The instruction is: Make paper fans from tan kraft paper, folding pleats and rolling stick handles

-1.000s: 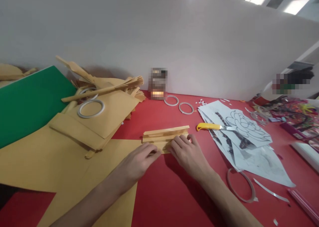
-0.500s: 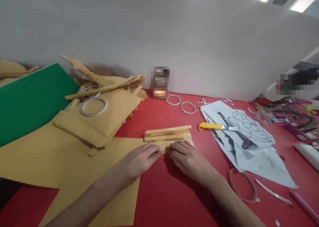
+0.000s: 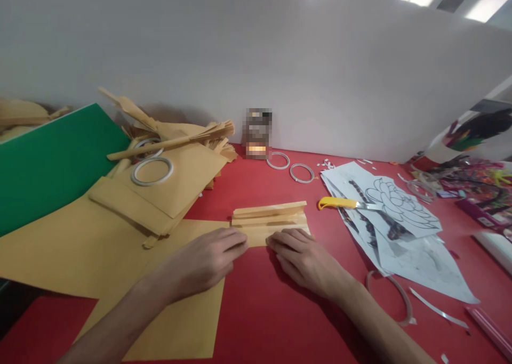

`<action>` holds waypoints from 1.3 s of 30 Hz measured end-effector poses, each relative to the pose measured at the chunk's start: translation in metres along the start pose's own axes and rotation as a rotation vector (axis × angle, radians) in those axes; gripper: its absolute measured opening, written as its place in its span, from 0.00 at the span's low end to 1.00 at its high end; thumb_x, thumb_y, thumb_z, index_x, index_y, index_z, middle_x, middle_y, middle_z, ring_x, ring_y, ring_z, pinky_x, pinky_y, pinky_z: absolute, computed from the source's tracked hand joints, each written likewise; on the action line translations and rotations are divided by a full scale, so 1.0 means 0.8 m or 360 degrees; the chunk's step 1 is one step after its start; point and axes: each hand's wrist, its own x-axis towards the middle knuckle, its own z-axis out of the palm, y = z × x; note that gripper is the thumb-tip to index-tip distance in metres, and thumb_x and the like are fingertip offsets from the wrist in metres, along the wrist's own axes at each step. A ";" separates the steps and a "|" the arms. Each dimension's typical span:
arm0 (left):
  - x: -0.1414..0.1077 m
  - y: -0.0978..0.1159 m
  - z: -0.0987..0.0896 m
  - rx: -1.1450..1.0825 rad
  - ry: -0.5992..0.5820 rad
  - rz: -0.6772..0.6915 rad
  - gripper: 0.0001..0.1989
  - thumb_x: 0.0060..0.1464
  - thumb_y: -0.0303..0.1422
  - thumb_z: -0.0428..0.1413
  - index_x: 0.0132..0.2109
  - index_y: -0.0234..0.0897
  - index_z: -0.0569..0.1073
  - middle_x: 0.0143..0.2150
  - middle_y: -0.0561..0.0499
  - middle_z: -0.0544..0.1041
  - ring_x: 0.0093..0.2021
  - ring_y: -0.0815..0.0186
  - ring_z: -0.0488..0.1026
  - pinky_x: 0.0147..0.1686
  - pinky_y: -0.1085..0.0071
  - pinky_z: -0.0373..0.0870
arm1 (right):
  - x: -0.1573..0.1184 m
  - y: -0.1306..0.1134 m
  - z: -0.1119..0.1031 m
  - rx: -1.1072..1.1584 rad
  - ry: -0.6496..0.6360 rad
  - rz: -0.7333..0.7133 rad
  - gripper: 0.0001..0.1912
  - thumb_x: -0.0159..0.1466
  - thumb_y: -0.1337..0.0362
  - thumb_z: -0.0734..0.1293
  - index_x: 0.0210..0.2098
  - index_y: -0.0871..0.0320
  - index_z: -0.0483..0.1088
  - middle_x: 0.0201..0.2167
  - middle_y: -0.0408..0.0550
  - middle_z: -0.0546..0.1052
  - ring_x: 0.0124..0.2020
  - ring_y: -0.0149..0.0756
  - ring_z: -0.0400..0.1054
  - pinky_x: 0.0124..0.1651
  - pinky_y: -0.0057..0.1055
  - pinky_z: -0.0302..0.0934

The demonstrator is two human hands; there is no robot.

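Note:
A small piece of folded brown paper (image 3: 266, 226) lies on the red tabletop, its far side creased up into raised strips. My left hand (image 3: 218, 255) is at its near left corner, with fingers drawn together on the edge; the thumb tip meets the fingers there. Curled over the near right edge, my right hand (image 3: 298, 253) pinches the paper, and its fingers cover that corner. Under my left forearm spreads a large sheet of brown paper (image 3: 188, 310). A yellow-handled craft knife (image 3: 340, 202) lies to the right of the folded piece, partly on white printed sheets.
Left, a pile of brown paper (image 3: 192, 167) carries a tape roll (image 3: 152, 171) beside a green board (image 3: 52, 161). Printed sheets (image 3: 416, 257) and a pinkish tape ring (image 3: 400, 294) lie right. Two thin tape rings (image 3: 302, 173) sit near the white wall (image 3: 340, 76).
My left hand has slid left along the near edge of the folded paper, uncovering its middle. My right hand has stayed nearly still at the right corner.

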 end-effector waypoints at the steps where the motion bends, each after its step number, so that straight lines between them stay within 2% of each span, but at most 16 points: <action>1: 0.000 -0.001 -0.003 -0.0025 -0.0007 -0.0002 0.15 0.68 0.20 0.49 0.54 0.36 0.76 0.53 0.43 0.79 0.56 0.55 0.75 0.60 0.58 0.73 | 0.000 0.000 -0.001 -0.0011 -0.0009 0.0000 0.16 0.78 0.68 0.59 0.62 0.57 0.71 0.54 0.54 0.78 0.53 0.43 0.73 0.57 0.43 0.66; 4: -0.001 -0.005 -0.009 -0.0121 0.0000 -0.0037 0.13 0.67 0.20 0.49 0.47 0.37 0.77 0.49 0.45 0.78 0.53 0.57 0.74 0.60 0.57 0.72 | 0.003 -0.003 -0.001 -0.0057 -0.0019 0.0003 0.15 0.78 0.68 0.60 0.59 0.58 0.72 0.52 0.53 0.79 0.51 0.42 0.72 0.57 0.42 0.65; 7: -0.004 -0.010 -0.011 -0.0196 -0.0012 -0.0100 0.13 0.67 0.19 0.49 0.43 0.38 0.76 0.46 0.47 0.77 0.48 0.60 0.73 0.55 0.61 0.73 | 0.006 -0.008 0.002 -0.0146 -0.0009 0.0021 0.14 0.78 0.66 0.61 0.60 0.60 0.72 0.48 0.52 0.80 0.49 0.43 0.72 0.55 0.41 0.64; 11: -0.007 -0.014 -0.013 -0.0201 0.0006 -0.0107 0.13 0.67 0.20 0.49 0.41 0.38 0.76 0.44 0.46 0.77 0.45 0.59 0.73 0.48 0.62 0.74 | 0.008 -0.013 0.004 -0.0270 -0.0019 -0.0012 0.19 0.77 0.66 0.62 0.65 0.59 0.68 0.45 0.51 0.79 0.49 0.44 0.71 0.50 0.41 0.63; 14: -0.002 -0.011 -0.011 -0.0116 0.0048 -0.0056 0.14 0.69 0.22 0.48 0.41 0.37 0.77 0.44 0.45 0.79 0.45 0.58 0.75 0.51 0.60 0.75 | 0.007 -0.014 0.005 -0.0275 -0.0026 -0.0024 0.19 0.78 0.66 0.61 0.66 0.58 0.68 0.45 0.51 0.79 0.49 0.44 0.71 0.49 0.41 0.62; 16: 0.004 -0.003 -0.003 -0.0006 0.0129 -0.0002 0.15 0.69 0.22 0.48 0.46 0.35 0.79 0.49 0.43 0.82 0.51 0.56 0.77 0.57 0.58 0.74 | 0.007 -0.014 0.005 -0.0248 -0.0033 0.0006 0.18 0.78 0.66 0.60 0.66 0.57 0.68 0.46 0.51 0.78 0.49 0.43 0.71 0.49 0.41 0.62; 18: 0.011 0.009 0.009 0.0107 0.0199 0.0008 0.19 0.68 0.22 0.47 0.59 0.32 0.77 0.61 0.40 0.80 0.62 0.53 0.74 0.65 0.56 0.70 | 0.006 -0.013 0.004 -0.0210 -0.0051 0.0034 0.16 0.78 0.65 0.61 0.63 0.56 0.70 0.46 0.51 0.78 0.48 0.43 0.70 0.50 0.40 0.63; 20: 0.016 0.022 0.024 0.0164 0.0156 -0.0094 0.28 0.69 0.25 0.48 0.73 0.30 0.64 0.74 0.40 0.69 0.72 0.54 0.66 0.71 0.56 0.63 | 0.006 -0.012 0.003 -0.0171 -0.0073 0.0048 0.14 0.77 0.66 0.62 0.59 0.56 0.73 0.47 0.51 0.78 0.49 0.43 0.70 0.52 0.41 0.64; 21: 0.018 0.028 0.031 0.0177 0.0119 -0.0145 0.30 0.72 0.29 0.49 0.77 0.32 0.57 0.77 0.41 0.64 0.75 0.55 0.62 0.72 0.57 0.61 | 0.005 -0.012 0.002 -0.0156 -0.0081 0.0050 0.14 0.77 0.66 0.62 0.58 0.56 0.73 0.48 0.51 0.79 0.50 0.44 0.70 0.53 0.41 0.64; 24: 0.017 0.038 0.045 0.0186 -0.0017 -0.0230 0.35 0.75 0.41 0.49 0.81 0.39 0.46 0.81 0.46 0.53 0.79 0.57 0.55 0.75 0.58 0.56 | 0.001 -0.007 -0.002 -0.0124 -0.0093 0.0031 0.16 0.77 0.66 0.63 0.62 0.56 0.71 0.52 0.52 0.79 0.53 0.45 0.71 0.58 0.44 0.66; 27: 0.013 0.038 0.047 0.0183 -0.0062 -0.0267 0.36 0.76 0.46 0.46 0.81 0.42 0.43 0.82 0.48 0.49 0.80 0.58 0.52 0.77 0.59 0.51 | -0.007 0.002 -0.006 -0.0128 -0.0038 -0.0014 0.19 0.77 0.68 0.62 0.66 0.56 0.70 0.54 0.54 0.80 0.57 0.45 0.72 0.61 0.45 0.67; 30: 0.011 0.035 0.043 0.0192 -0.0059 -0.0264 0.35 0.76 0.47 0.46 0.81 0.44 0.44 0.82 0.50 0.50 0.79 0.59 0.53 0.76 0.61 0.51 | -0.016 0.014 -0.010 -0.0155 0.0067 -0.0023 0.18 0.78 0.69 0.60 0.64 0.57 0.72 0.56 0.55 0.80 0.59 0.45 0.73 0.62 0.46 0.68; 34: 0.016 0.040 0.042 0.0286 -0.0067 -0.0252 0.32 0.76 0.46 0.46 0.80 0.45 0.52 0.81 0.52 0.53 0.78 0.59 0.56 0.75 0.60 0.54 | -0.023 0.024 -0.013 -0.0117 0.0118 0.0010 0.16 0.78 0.69 0.61 0.60 0.57 0.75 0.54 0.54 0.81 0.58 0.45 0.75 0.62 0.46 0.69; 37: 0.032 0.049 0.050 0.0380 -0.0021 -0.0285 0.28 0.76 0.42 0.46 0.76 0.36 0.62 0.79 0.44 0.59 0.78 0.55 0.58 0.75 0.56 0.52 | -0.024 0.025 -0.013 -0.0039 0.0113 0.0064 0.15 0.78 0.68 0.62 0.59 0.57 0.75 0.55 0.54 0.81 0.58 0.46 0.75 0.61 0.46 0.69; 39: 0.045 0.052 0.057 0.0392 0.0011 -0.0294 0.29 0.77 0.43 0.44 0.75 0.31 0.63 0.78 0.40 0.60 0.78 0.54 0.57 0.76 0.56 0.50 | -0.024 0.025 -0.012 0.0036 0.0115 0.0095 0.15 0.77 0.68 0.62 0.59 0.57 0.75 0.55 0.53 0.81 0.58 0.46 0.74 0.62 0.45 0.69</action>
